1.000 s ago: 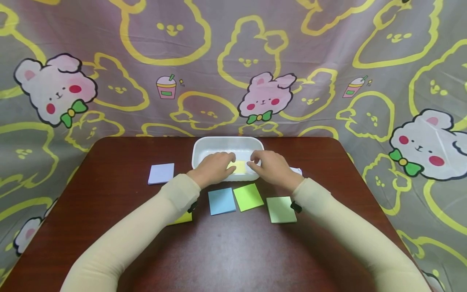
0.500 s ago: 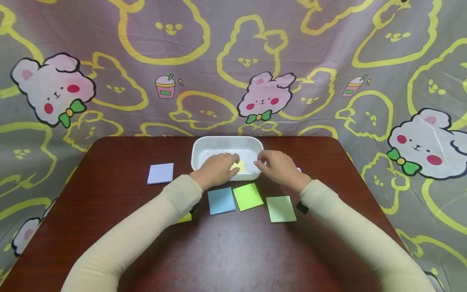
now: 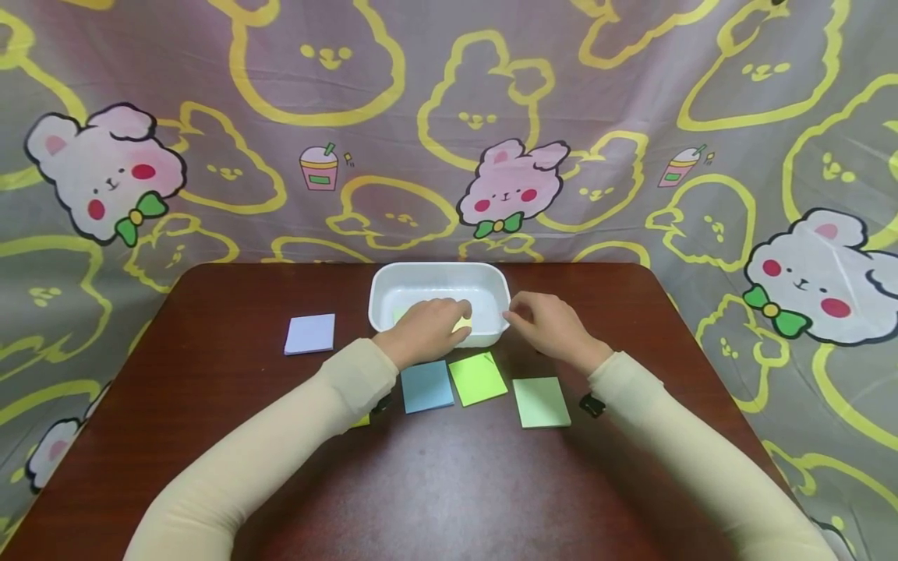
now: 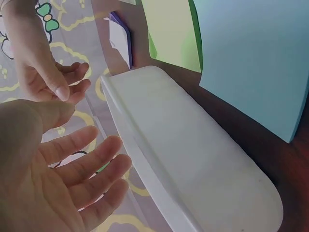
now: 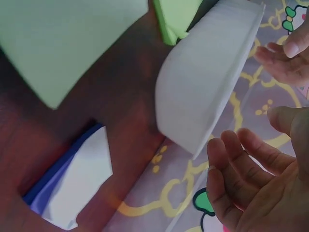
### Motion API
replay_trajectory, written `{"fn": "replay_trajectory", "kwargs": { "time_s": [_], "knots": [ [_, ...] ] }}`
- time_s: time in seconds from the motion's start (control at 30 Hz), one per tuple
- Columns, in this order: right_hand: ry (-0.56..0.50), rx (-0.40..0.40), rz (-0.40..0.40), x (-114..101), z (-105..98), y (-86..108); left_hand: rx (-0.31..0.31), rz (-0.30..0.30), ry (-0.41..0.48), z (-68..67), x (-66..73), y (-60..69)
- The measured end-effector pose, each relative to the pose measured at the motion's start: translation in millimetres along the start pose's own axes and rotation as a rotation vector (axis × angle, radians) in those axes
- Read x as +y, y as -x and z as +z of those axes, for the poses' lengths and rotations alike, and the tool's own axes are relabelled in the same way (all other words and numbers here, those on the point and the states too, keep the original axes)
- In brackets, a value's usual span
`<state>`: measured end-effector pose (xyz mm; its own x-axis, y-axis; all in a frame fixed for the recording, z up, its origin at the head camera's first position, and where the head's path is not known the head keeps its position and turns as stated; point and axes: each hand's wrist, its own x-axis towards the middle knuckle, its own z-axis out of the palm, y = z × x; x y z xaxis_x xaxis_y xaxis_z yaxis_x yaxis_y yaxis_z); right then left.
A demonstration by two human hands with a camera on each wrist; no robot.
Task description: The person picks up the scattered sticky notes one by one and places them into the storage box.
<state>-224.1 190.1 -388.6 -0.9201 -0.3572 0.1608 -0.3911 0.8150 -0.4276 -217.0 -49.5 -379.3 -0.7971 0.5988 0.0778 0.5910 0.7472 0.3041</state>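
Observation:
Over the front rim of a white plastic basin (image 3: 484, 300) hovers my left hand (image 3: 431, 327), its fingers loosely bent and holding nothing in the left wrist view. My right hand (image 3: 550, 323) is just beyond the basin's right end. Its fingers are relaxed, with nothing between them in the right wrist view. A pale yellow sticky note (image 3: 463, 322) shows inside the basin past my left fingers, and a bit of pale green (image 3: 400, 314) shows at its left. In front of the basin lie a blue sticky note pad (image 3: 427, 387) and a lime green pad (image 3: 479, 379).
A pale green pad (image 3: 542, 403) lies right of the lime one. Left of the basin sits a lavender pad (image 3: 309, 334). My left sleeve mostly covers a yellow pad (image 3: 362, 421). A purple-and-white pad (image 5: 79, 181) lies near the right hand. A patterned curtain (image 3: 414, 156) hangs behind the table.
My right hand has moved right, from over the basin to outside its right end. The left hand has shifted slightly right, covering more of the yellow note.

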Motion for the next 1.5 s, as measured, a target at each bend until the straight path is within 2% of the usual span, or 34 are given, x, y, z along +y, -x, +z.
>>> {"fn": "replay_trajectory", "kwargs": {
  "time_s": [0.43, 0.83, 1.17, 1.5],
  "knots": [
    [0.035, 0.014, 0.072, 28.7, 1.3, 4.0, -0.017, 0.007, -0.004, 5.3, 7.7, -4.2],
    [0.067, -0.029, 0.113, 55.9, 0.2, 13.5, -0.026, 0.026, -0.01, 8.1, 15.4, -5.3],
    [0.092, -0.057, 0.167, 79.4, 4.3, 17.2, -0.021, 0.066, -0.038, 11.8, 23.1, -8.2],
    [0.122, -0.076, 0.146, 92.4, 12.4, 21.8, -0.026, 0.1, -0.034, 18.3, 31.4, -7.6]
  ]
}}
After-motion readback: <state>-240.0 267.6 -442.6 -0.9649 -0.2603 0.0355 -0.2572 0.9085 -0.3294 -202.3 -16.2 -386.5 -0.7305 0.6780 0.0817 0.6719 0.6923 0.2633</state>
